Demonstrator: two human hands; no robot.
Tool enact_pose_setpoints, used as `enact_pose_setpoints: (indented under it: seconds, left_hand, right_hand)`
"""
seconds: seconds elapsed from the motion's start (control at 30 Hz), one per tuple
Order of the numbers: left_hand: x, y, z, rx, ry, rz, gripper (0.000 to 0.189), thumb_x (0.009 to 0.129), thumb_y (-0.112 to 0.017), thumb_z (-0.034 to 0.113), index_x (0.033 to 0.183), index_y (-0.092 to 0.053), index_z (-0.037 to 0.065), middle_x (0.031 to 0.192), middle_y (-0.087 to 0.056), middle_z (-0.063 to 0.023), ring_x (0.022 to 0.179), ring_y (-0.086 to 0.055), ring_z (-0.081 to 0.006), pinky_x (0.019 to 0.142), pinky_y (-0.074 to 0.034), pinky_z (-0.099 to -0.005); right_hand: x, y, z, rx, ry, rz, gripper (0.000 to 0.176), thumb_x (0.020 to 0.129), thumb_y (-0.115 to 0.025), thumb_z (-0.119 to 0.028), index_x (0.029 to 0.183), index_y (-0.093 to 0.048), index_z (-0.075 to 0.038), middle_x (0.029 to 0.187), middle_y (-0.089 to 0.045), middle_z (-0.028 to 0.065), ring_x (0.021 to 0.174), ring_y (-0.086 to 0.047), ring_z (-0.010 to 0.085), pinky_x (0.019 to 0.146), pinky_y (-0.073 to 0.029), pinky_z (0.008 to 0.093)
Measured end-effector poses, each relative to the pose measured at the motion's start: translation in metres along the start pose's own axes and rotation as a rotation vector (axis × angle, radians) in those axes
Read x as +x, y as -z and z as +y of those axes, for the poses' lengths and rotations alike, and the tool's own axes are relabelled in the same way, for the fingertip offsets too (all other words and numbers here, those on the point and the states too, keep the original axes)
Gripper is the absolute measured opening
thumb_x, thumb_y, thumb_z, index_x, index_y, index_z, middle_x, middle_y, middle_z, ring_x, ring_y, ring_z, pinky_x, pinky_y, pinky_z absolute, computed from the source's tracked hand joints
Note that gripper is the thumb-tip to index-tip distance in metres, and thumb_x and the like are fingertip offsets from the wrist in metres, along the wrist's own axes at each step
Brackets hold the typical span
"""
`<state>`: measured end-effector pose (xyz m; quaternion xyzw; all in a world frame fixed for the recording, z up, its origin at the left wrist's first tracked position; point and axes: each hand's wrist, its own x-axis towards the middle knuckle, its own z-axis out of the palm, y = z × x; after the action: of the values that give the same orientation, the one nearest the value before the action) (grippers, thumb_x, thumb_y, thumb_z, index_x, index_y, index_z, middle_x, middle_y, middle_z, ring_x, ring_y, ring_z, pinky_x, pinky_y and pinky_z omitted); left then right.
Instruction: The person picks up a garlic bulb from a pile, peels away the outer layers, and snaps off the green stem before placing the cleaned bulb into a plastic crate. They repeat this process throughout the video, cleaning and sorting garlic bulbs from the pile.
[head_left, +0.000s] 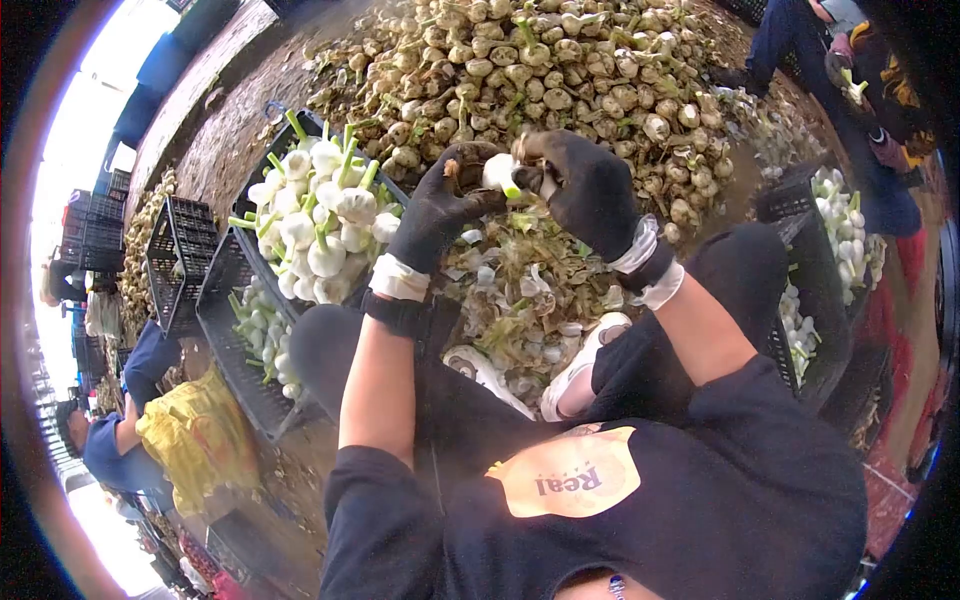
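Observation:
Between my two dark-gloved hands is a peeled white garlic bulb (499, 174) with a short green stem end. My left hand (437, 208) closes round the bulb from the left. On the other side, the bent fingers of my right hand (588, 190) pinch at the bulb's stem end and outer skin. Below the hands, loose garlic skins (530, 290) lie heaped between my shoes. A big pile of unpeeled, soil-stained garlic (560, 90) spreads just beyond the hands.
A black crate (262, 180) of cleaned garlic stands at left, with another crate (225, 300) nearer me. More garlic crates (835, 310) stand at right. A co-worker (850, 100) sits at upper right, and another person (115, 450) is at lower left by a yellow sack (200, 435).

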<state>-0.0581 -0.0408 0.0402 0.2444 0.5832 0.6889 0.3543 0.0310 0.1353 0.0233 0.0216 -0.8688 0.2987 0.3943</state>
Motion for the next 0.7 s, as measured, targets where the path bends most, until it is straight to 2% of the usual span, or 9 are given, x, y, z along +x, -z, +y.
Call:
enact_pose_setpoints:
  seconds: [0.07, 0.13, 0.27, 0.33, 0.47, 0.53, 0.57, 0.67, 0.7]
  left_hand:
    - [0.003, 0.005, -0.007, 0.182, -0.142, -0.052, 0.041, 0.083, -0.07, 0.005, 0.121, -0.054, 0.002, 0.112, -0.063, -0.0084, 0.099, -0.062, -0.0162, 0.082, -0.054, -0.0291]
    - [0.001, 0.0, -0.004, -0.093, 0.073, -0.008, 0.04, 0.084, -0.071, 0.008, 0.12, -0.055, 0.003, 0.11, -0.064, -0.0085, 0.096, -0.063, -0.0166, 0.077, -0.056, -0.0293]
    - [0.018, 0.009, -0.038, 0.04, -0.208, 0.095, 0.036, 0.085, -0.071, 0.01, 0.118, -0.058, 0.003, 0.107, -0.064, -0.0082, 0.093, -0.065, -0.0166, 0.073, -0.057, -0.029]
    - [0.02, -0.003, -0.039, -0.091, -0.168, 0.254, 0.032, 0.087, -0.07, 0.013, 0.116, -0.06, 0.003, 0.102, -0.065, -0.0063, 0.09, -0.065, -0.0152, 0.073, -0.057, -0.0279]
    - [0.03, -0.012, -0.032, 0.055, -0.108, 0.388, 0.029, 0.091, -0.066, 0.022, 0.112, -0.062, 0.003, 0.094, -0.066, -0.0053, 0.087, -0.065, -0.0132, 0.074, -0.056, -0.028]
    - [0.033, -0.015, -0.036, 0.277, -0.46, 0.407, 0.024, 0.092, -0.064, 0.019, 0.11, -0.063, 0.002, 0.096, -0.067, -0.0079, 0.085, -0.065, -0.0139, 0.077, -0.054, -0.0255]
    - [0.031, -0.017, -0.034, -0.007, -0.396, 0.322, 0.021, 0.092, -0.063, 0.016, 0.109, -0.064, 0.002, 0.097, -0.067, -0.0088, 0.087, -0.065, -0.015, 0.078, -0.053, -0.0251]
    - [0.03, -0.015, -0.019, -0.118, -0.285, 0.207, 0.023, 0.091, -0.058, 0.003, 0.114, -0.059, 0.001, 0.105, -0.066, -0.0118, 0.095, -0.066, -0.0209, 0.084, -0.053, -0.029]
    - [0.027, -0.013, -0.018, 0.384, -0.524, 0.264, 0.028, 0.09, -0.058, 0.001, 0.118, -0.055, 0.0, 0.108, -0.066, -0.0133, 0.099, -0.065, -0.0233, 0.085, -0.052, -0.0318]
  right_hand:
    - [-0.001, 0.008, -0.004, -0.107, -0.032, -0.111, 0.016, 0.083, -0.067, -0.012, 0.098, -0.065, -0.009, 0.087, -0.068, 0.0136, 0.075, -0.068, 0.0303, 0.061, -0.052, 0.0379]
    - [-0.001, 0.007, -0.007, -0.146, -0.115, -0.156, 0.013, 0.085, -0.067, -0.015, 0.094, -0.064, -0.006, 0.081, -0.066, 0.0162, 0.071, -0.067, 0.0306, 0.06, -0.051, 0.0374]
    - [-0.008, -0.012, 0.009, 0.046, -0.259, -0.009, 0.012, 0.08, -0.064, -0.011, 0.091, -0.061, -0.007, 0.073, -0.063, 0.0171, 0.064, -0.061, 0.038, 0.057, -0.049, 0.0446]
    - [-0.003, -0.014, -0.003, 0.08, -0.357, -0.012, 0.013, 0.083, -0.065, -0.015, 0.089, -0.06, -0.005, 0.074, -0.063, 0.0191, 0.064, -0.061, 0.0389, 0.056, -0.047, 0.0448]
    - [-0.005, -0.023, -0.009, 0.07, -0.139, 0.05, 0.02, 0.09, -0.063, -0.021, 0.09, -0.062, -0.001, 0.069, -0.062, 0.0204, 0.067, -0.064, 0.0373, 0.057, -0.048, 0.04]
    - [-0.01, -0.029, 0.002, 0.002, -0.197, 0.043, 0.018, 0.089, -0.063, -0.019, 0.09, -0.062, 0.0, 0.073, -0.063, 0.0213, 0.07, -0.064, 0.0385, 0.059, -0.049, 0.0408]
    - [-0.02, -0.035, 0.024, -0.112, -0.26, -0.091, 0.017, 0.089, -0.063, -0.018, 0.09, -0.062, 0.0, 0.075, -0.063, 0.0217, 0.071, -0.064, 0.0393, 0.06, -0.05, 0.0414]
    - [-0.03, -0.04, 0.038, -0.235, -0.424, -0.268, 0.017, 0.084, -0.066, -0.013, 0.096, -0.061, -0.002, 0.083, -0.064, 0.0227, 0.078, -0.064, 0.0401, 0.067, -0.051, 0.043]
    - [-0.042, -0.045, 0.047, -0.119, -0.34, -0.321, 0.022, 0.082, -0.067, -0.012, 0.101, -0.061, -0.003, 0.087, -0.064, 0.0223, 0.082, -0.064, 0.0394, 0.07, -0.051, 0.0429]
